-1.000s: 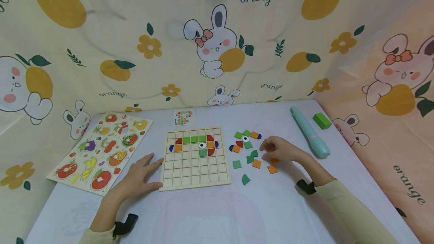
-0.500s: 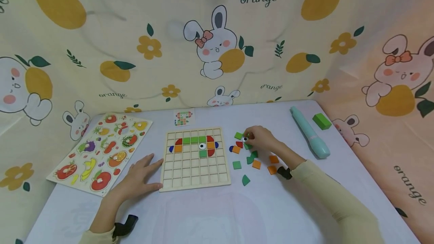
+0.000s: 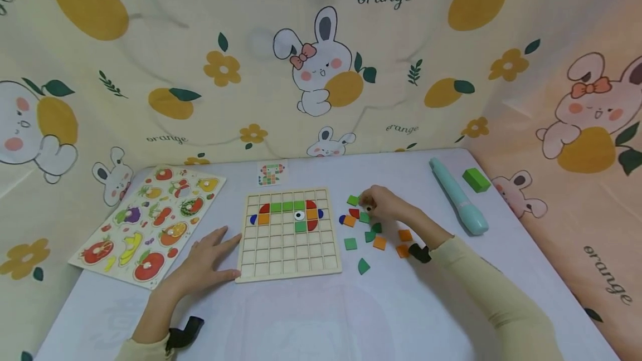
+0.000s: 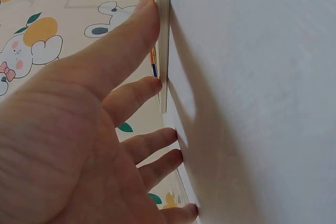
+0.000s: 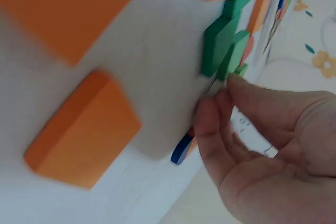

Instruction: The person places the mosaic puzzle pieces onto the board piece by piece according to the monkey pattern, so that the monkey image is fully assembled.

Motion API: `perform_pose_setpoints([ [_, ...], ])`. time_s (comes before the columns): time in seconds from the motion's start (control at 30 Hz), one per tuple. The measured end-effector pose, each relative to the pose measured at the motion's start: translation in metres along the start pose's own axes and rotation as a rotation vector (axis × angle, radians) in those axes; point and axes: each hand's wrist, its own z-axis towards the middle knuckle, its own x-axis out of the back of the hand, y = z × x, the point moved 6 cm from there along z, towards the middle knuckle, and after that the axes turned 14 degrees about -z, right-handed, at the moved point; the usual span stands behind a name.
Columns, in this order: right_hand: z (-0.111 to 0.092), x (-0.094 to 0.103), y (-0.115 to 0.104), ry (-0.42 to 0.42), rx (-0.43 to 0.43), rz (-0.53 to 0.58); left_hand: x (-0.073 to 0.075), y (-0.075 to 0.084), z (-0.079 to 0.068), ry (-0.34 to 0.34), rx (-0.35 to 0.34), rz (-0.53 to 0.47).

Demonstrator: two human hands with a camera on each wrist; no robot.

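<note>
Pinching an eye piece point(image 3: 368, 209), right hand point(image 3: 385, 203) over the loose tiles; left hand point(image 3: 207, 261) at the grid board point(image 3: 276, 256).
Right thumb and fingertips curled together, eye piece mostly hidden, just right of the board among green squares point(image 3: 350, 244), orange squares point(image 3: 379, 243) and a red tile point(image 3: 354, 213). Left fingers spread, gripping nothing; thumb and a fingertip touch the board's left edge. Board lies flat, coloured tiles in its far rows, incl. one eye tile point(image 3: 299, 215). Picture card point(image 3: 271, 173) just beyond its far edge, fruit board point(image 3: 150, 228) left, turquoise tube point(image 3: 458, 196) and green block point(image 3: 476, 179) far right.
</note>
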Motion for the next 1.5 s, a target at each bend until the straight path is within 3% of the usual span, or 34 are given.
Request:
perform_pose_setpoints([
  [0.17,-0.004,0.000,0.002,-0.041,-0.002,0.000,0.000,0.000,0.000,-0.004,0.011,0.001],
  [0.47,-0.008,0.005,0.001,-0.032,0.044,-0.173,-0.001,-0.002,0.000,-0.004,0.013,0.004],
  [0.7,-0.010,0.005,0.004,-0.002,0.060,-0.162,-0.001,-0.001,0.000,-0.008,0.012,0.000],
  [1.0,-0.015,0.005,0.008,-0.033,0.107,-0.157,0.000,0.001,0.000,-0.006,0.010,0.006],
  [1.5,-0.017,0.004,0.016,0.006,0.032,-0.101,0.000,0.002,0.000,-0.004,0.005,0.004],
])
